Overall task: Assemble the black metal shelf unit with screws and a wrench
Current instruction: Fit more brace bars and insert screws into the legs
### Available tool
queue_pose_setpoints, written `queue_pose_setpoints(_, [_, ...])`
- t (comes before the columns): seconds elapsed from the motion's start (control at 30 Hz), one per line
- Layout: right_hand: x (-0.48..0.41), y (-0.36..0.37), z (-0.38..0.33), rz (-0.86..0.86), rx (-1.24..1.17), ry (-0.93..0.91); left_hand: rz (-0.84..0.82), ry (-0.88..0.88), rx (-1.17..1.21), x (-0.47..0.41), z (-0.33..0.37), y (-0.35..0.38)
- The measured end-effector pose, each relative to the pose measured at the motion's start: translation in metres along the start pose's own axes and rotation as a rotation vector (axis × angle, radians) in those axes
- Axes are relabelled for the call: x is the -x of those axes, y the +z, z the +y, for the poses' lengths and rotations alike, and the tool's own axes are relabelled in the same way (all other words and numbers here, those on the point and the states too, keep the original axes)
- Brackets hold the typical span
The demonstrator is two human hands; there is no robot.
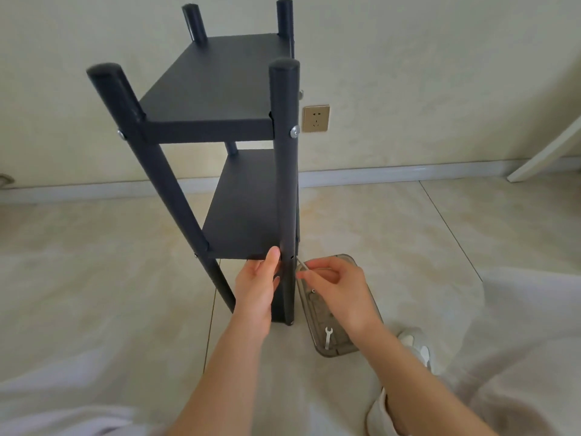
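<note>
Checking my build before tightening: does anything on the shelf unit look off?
On the front right post, the lower hole is empty, while the upper screw is in. The right hand pinches a loose screw beside it.

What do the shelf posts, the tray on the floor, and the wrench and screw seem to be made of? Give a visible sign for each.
The shelf posts look like painted metal: even, matte black tubes. The tray is probably plastic: smoky and see-through. The wrench seems bare metal: thin and silvery. The screw pinched by the right hand also looks metal: a silvery shaft.
</note>
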State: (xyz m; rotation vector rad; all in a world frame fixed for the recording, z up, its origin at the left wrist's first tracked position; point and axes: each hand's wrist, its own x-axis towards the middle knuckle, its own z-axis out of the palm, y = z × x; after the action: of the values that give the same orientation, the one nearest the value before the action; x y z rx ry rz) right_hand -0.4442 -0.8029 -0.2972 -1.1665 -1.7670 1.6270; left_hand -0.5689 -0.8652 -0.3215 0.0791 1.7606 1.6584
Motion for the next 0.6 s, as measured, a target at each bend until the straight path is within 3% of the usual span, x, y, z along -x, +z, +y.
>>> queue_pose_setpoints(0.17, [0.004, 0.005, -0.005, -0.012, 0.045, -0.010, -0.017, 0.002, 0.013, 0.000, -0.002, -0.001])
queue_pose_setpoints(0.37, [0.003, 0.007, 0.002, 0.025, -0.064, -0.040, -0.011, -0.003, 0.054, -0.005, -0.007, 0.000])
queue_pose_setpoints(0.6, [0.001, 0.007, 0.005, 0.047, -0.102, -0.135, -0.082, -0.042, 0.220, -0.012, -0.008, -0.002])
